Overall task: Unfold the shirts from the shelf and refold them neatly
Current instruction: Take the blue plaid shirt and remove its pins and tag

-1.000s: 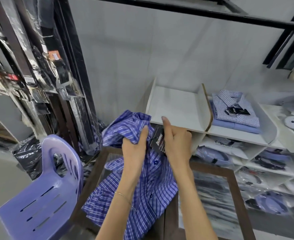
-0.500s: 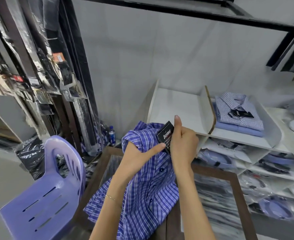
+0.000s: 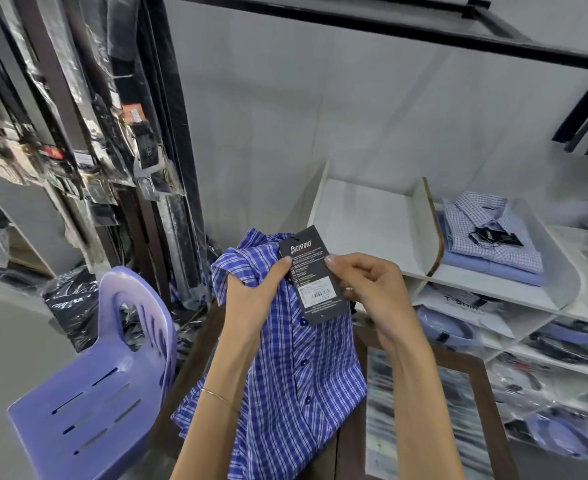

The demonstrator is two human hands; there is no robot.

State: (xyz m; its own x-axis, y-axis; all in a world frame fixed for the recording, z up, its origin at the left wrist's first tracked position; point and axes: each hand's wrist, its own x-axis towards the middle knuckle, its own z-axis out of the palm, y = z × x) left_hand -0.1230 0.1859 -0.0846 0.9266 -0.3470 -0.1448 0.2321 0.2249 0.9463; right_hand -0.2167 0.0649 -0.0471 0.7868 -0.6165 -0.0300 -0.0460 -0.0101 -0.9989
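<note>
The blue plaid shirt (image 3: pixel 296 382) hung rumpled and unfolded above the near surface (image 3: pixel 472 403), its collar bunched in the gripping left hand (image 3: pixel 251 299), while the right hand (image 3: pixel 365 289) pinched its dark hang tag (image 3: pixel 311 275).

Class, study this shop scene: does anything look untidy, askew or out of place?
Yes. The blue plaid shirt hangs crumpled and unfolded over the table, bunched in the left hand, while the right hand pinches its black hang tag. The checked shirts on the shelf lie neatly folded.
</note>
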